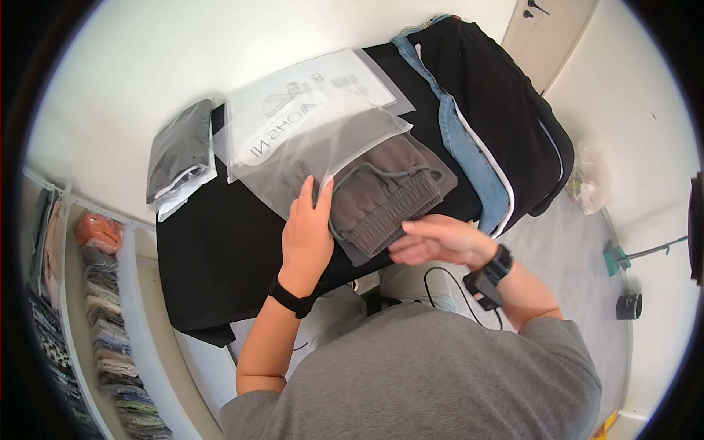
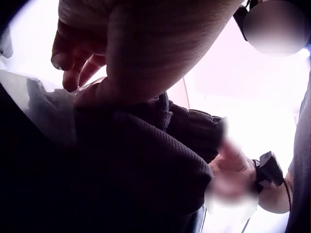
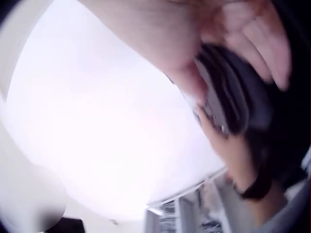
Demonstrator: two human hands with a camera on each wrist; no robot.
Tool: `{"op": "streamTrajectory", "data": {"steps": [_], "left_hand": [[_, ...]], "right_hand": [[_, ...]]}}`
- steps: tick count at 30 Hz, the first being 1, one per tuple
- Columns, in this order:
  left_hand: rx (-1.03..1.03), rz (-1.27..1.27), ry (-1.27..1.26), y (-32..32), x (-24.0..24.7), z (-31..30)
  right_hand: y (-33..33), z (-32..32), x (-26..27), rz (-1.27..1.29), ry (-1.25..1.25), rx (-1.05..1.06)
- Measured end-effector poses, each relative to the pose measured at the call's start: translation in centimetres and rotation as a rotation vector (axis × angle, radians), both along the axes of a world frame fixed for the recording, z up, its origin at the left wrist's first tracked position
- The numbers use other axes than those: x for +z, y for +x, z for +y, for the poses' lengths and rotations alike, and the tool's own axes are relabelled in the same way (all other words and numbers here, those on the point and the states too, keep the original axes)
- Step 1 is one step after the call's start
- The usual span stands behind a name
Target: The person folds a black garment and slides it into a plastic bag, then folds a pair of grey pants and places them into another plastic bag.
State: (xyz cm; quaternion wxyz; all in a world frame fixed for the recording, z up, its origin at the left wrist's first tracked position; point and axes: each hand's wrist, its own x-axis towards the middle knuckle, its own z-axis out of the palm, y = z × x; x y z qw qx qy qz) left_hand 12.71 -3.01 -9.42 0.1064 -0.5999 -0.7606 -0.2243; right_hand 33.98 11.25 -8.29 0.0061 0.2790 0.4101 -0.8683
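Folded grey trousers (image 1: 389,194) with an elastic waistband and a drawstring lie on the black-covered table (image 1: 220,271), partly inside a frosted plastic bag (image 1: 257,176). My left hand (image 1: 308,238) pinches the bag's edge over the trousers; in the left wrist view its thumb and fingertips meet at the clear plastic (image 2: 60,114). Beside the waistband end is my right hand (image 1: 440,242), its fingers fairly straight. The right wrist view shows its thumb and spread fingers on either side of the folded layers (image 3: 226,92).
More printed bags (image 1: 359,81) lie beneath, towards the wall. A packed dark garment (image 1: 183,150) sits at the table's left end. Black clothing (image 1: 491,95) and blue denim (image 1: 469,154) are heaped at the right. Shelves (image 1: 132,293) of folded clothes stand at the left.
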Motion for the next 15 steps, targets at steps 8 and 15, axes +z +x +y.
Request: {"op": "streamTrajectory", "data": {"steps": [8,15], "left_hand": [[0.064,-0.008,0.017,0.8,-0.6,-0.4],[0.3,-0.096,0.179,1.2,-2.3,-2.5]], "right_hand": [[-2.0,8.7,0.2,-0.251,1.375,-0.238],[-5.5,10.3,0.9,-0.425,0.577,0.129]]}}
